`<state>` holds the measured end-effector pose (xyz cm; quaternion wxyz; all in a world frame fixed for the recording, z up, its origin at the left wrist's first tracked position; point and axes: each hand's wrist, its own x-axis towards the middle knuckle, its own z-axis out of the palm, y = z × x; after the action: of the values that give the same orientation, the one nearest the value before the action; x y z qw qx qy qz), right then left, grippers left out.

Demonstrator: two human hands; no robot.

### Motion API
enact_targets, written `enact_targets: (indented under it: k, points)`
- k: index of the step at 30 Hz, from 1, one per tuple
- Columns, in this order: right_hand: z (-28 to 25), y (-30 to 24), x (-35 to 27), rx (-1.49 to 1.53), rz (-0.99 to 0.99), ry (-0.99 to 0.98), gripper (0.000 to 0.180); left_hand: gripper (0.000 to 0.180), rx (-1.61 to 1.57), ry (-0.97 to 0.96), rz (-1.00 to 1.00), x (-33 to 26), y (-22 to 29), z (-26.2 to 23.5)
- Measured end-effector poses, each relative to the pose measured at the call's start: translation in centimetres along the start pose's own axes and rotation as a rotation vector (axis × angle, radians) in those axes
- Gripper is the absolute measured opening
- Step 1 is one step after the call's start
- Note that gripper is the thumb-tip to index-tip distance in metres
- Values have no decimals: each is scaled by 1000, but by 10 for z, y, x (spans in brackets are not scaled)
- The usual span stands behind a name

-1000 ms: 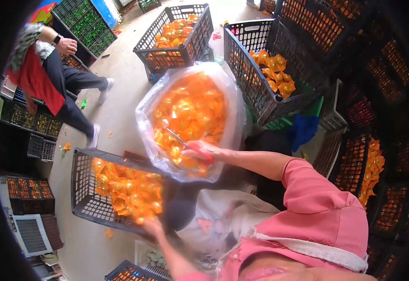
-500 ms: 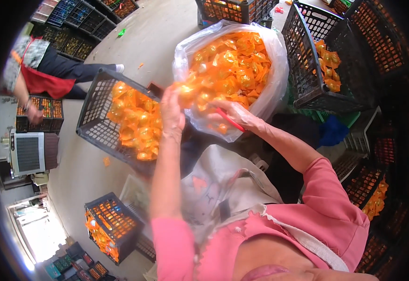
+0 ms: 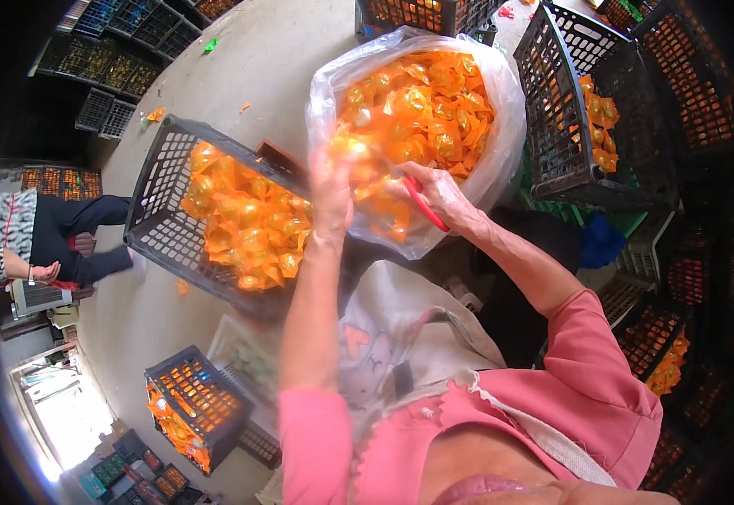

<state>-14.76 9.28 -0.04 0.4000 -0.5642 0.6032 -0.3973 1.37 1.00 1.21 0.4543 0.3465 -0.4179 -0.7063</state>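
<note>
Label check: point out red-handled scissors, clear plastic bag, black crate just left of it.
Scissors (image 3: 425, 210): head view, red handle.
Plastic bag (image 3: 510, 126): head view, right side wall.
Black crate (image 3: 163, 181): head view, left end wall.

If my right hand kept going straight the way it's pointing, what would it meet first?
Probably the blurred orange packet at your left hand: your right hand, holding red-handled scissors, points toward it, though depth is unclear.

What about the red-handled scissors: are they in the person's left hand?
No, the red-handled scissors are in the person's right hand, where their red handle shows plainly.
</note>
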Motion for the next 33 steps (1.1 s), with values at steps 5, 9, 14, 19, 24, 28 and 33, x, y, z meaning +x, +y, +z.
enact_targets:
  k: [5,9,14,19,24,28,33]
  points:
    - [-16,1,4,-76,-100,-79,41,34,-78,-37,-78,-1,14,-8]
    - [-12,3,2,-130,-149,-45,41,40,-19,-11,-45,-4,15,-9]
    - [-16,-4,-2,-77,-76,-59,43,39,-78,-105,-66,-6,10,-6]
    - [-23,-6,-4,-79,-67,-18,46,36,-269,-102,-213,-5,12,5]
    - [-31,-7,3,-180,-73,-56,48,30,-152,-14,-172,-2,5,-1]
    - [-33,5,2,-138,-126,-13,50,26,-292,67,-201,-1,9,10]
    - [-29,6,4,-179,-199,40,47,25,-205,-10,-221,-4,1,5]
